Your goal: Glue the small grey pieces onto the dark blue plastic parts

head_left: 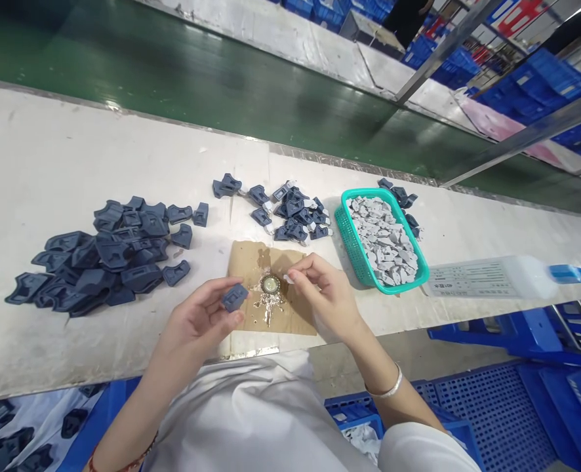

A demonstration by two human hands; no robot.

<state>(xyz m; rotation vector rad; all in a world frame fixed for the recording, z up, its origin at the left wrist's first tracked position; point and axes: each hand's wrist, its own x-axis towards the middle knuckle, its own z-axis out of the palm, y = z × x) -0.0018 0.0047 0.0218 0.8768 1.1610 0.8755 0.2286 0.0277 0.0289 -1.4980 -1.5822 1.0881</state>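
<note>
Between thumb and fingers, my left hand (195,321) holds a dark blue-grey plastic part (235,297) above the left side of a brown cardboard piece (300,314). My right hand (327,292) pinches a small whitish plastic piece (288,278) just right of a small round cap (271,284). The cap sits on the cardboard, with shiny wet splashes around it. Beyond my hands lies a group of dark parts (295,208), several with white pieces attached. A teal basket (351,246) full of small light grey pieces (381,239) stands to the right.
A big pile of dark parts (118,252) covers the left of the white table (167,144). A labelled glue bottle (492,276) with a blue nozzle lies at right. Behind the table runs a green conveyor belt (172,78). Blue crates (531,82) stand beyond, crossed by metal posts.
</note>
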